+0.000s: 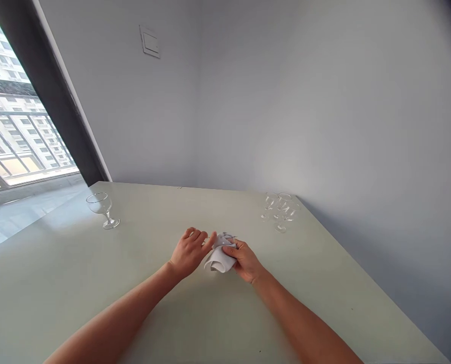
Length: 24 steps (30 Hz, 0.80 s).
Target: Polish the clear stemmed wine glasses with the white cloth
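Observation:
A white cloth [219, 259] is gripped in my right hand [243, 259], with the thumb pressed over its folds. A clear glass edge [231, 237] shows at the top of the cloth; most of that stemmed glass is hidden by the cloth and fingers. My left hand [192, 251] is just left of the cloth, its fingers curled and its thumb reaching to the cloth's edge. It seems to pinch the glass, though the contact is partly hidden. Both hands are over the middle of the table.
One stemmed glass [104, 208] stands upright at the left of the pale table [164, 323]. Several more stemmed glasses [280, 228] are grouped near the far right corner. Grey walls [304, 101] border the back and right; a window [16, 111] is at left.

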### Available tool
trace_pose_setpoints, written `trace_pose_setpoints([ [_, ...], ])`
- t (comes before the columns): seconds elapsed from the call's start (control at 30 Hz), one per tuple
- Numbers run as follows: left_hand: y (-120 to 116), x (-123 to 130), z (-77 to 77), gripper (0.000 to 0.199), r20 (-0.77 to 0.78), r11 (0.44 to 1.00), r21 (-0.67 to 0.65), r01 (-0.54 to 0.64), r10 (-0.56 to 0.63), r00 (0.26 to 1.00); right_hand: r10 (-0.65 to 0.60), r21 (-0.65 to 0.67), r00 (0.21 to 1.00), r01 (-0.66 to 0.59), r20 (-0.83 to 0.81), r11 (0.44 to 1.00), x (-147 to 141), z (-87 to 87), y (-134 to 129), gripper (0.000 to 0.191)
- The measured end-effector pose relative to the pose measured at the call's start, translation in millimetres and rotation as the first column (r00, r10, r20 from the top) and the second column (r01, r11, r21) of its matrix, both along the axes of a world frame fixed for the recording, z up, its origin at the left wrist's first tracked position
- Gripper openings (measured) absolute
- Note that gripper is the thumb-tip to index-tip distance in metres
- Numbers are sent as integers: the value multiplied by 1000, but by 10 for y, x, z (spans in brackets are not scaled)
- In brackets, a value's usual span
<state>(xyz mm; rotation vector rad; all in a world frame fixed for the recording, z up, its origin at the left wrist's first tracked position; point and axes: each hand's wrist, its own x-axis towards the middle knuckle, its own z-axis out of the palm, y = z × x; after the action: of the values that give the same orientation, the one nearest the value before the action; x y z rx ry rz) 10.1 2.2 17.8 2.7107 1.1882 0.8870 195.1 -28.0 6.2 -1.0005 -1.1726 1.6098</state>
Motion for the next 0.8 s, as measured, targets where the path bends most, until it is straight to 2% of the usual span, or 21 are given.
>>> trace_pose_setpoints([
  [0.1,33,-48,43,32,40,983,-183,18,-11,999,90,111,993,-99,79,989,92,72,2,27],
  [0.13,46,-69,64,37,55,959,-282,24,-9,998,122,159,982,-145,147,977,123,103,-7,26],
  [0.17,58,-93,89,41,68,912,-408,53,-28,997,160,189,963,-202,217,961,154,134,-17,25],
  [0.2,69,-118,119,43,83,830,-548,107,-74,994,204,200,938,-264,280,943,182,163,-28,25],
  [0.27,81,-161,181,44,144,578,-778,245,-216,966,286,184,890,-367,354,912,227,207,-45,23],
  [0.3,81,-173,207,45,176,462,-836,295,-283,943,310,174,878,-391,365,904,241,219,-48,21],
  [0.33,75,-176,226,47,191,407,-857,317,-322,927,312,170,878,-392,363,904,246,221,-44,20],
  [0.37,64,-169,234,48,176,443,-841,311,-318,932,292,169,892,-365,346,916,243,213,-34,20],
  [0.4,51,-153,232,46,138,560,-781,277,-278,951,248,170,920,-309,304,936,231,197,-18,20],
  [0.43,37,-130,219,43,89,715,-664,219,-215,973,190,166,952,-233,240,958,213,174,1,21],
  [0.47,24,-104,199,39,44,858,-493,145,-142,989,130,147,978,-154,162,977,189,149,20,24],
  [0.5,16,-81,173,36,16,952,-297,72,-71,997,75,115,994,-84,81,990,164,126,35,27],
  [0.53,15,-65,147,33,-5,991,-129,24,-25,1000,36,83,999,-37,12,996,141,110,44,30],
  [0.57,20,-59,125,32,-25,1000,-21,9,-10,1000,25,65,999,-23,-27,998,123,105,43,33],
  [0.6,32,-65,109,31,-41,1000,15,12,-11,999,46,67,999,-45,-23,997,113,111,33,34],
  [0.63,50,-82,102,31,-45,1000,-17,16,-17,999,87,90,996,-89,24,992,111,129,15,35],
  [0.7,93,-140,113,35,-43,965,-254,66,-80,996,169,169,969,-200,182,965,130,183,-31,34],
  [0.73,112,-171,127,38,-36,901,-418,116,-144,989,200,199,943,-257,265,946,147,207,-50,33],
  [0.8,134,-215,153,46,3,709,-673,210,-282,960,223,227,903,-320,368,920,180,222,-63,28],
])
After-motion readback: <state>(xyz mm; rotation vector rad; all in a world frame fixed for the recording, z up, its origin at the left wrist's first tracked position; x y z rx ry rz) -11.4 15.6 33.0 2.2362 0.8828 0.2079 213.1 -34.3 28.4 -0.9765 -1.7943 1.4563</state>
